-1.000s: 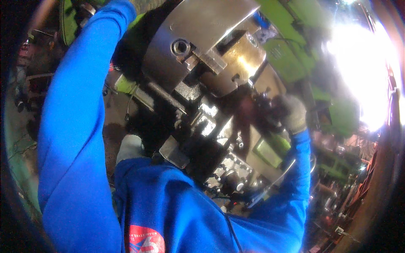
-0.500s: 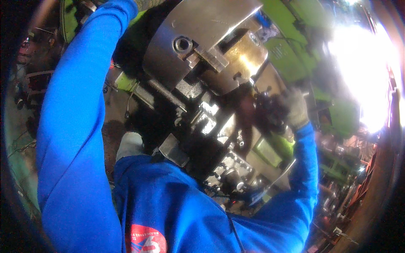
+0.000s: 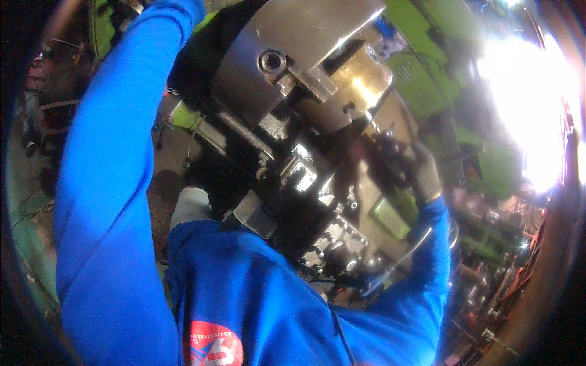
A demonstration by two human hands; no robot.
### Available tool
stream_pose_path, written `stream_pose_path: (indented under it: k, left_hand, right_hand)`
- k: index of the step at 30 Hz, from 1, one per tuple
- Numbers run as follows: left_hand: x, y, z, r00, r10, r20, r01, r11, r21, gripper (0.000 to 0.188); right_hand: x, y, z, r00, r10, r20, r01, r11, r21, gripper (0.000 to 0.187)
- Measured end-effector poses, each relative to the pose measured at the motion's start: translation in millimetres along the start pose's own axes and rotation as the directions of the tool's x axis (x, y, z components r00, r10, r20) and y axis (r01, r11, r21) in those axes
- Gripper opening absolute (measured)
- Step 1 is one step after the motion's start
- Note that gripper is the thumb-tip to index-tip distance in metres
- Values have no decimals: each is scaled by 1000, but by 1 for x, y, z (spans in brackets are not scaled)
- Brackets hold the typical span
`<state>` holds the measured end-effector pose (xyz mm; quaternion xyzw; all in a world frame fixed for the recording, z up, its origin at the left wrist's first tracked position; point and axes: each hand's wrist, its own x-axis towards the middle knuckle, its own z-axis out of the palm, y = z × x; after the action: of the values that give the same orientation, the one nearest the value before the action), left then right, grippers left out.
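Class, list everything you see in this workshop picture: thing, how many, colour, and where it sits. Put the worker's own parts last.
Lathe chuck: one, grey steel, top centre.
Chuck jaw: one clearly seen, grey, on the chuck face.
Screw rod: one, dark, below the chuck.
Tool carriage: one, dark metal with bolts, centre.
Machine body: green, upper right.
Glare: one white patch, right.
Sleeves: two, blue, left and lower right.
Right hand: one, in a pale glove, against dark parts right of the carriage.
Left hand: out of view, top.

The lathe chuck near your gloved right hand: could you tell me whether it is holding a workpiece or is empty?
Cannot tell. The chuck shows its steel body and a jaw slot, but glare and shadow hide its centre near the right hand.
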<state>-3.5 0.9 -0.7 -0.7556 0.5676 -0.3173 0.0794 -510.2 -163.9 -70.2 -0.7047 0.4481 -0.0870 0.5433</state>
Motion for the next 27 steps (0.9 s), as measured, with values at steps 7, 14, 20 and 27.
stream_pose_path:
  k: [7,14,20,27]
  left_hand:
    - [-3,-2,11,996,9,-90,-6,1000,31,26]
    - [0,-1,10,993,32,-114,-33,999,-5,23]
    - [-1,-5,-4,997,54,-56,-57,996,-67,21]
    - [11,0,-10,999,6,33,-3,997,-83,22]
  right_hand:
    - [-29,-30,75,996,56,66,-86,724,684,36]
    - [-32,1,46,951,-305,-54,272,904,-329,41]
    - [-29,-66,15,954,-280,-108,210,880,-427,39]
    - [52,-30,-59,954,-260,-151,111,770,-628,30]
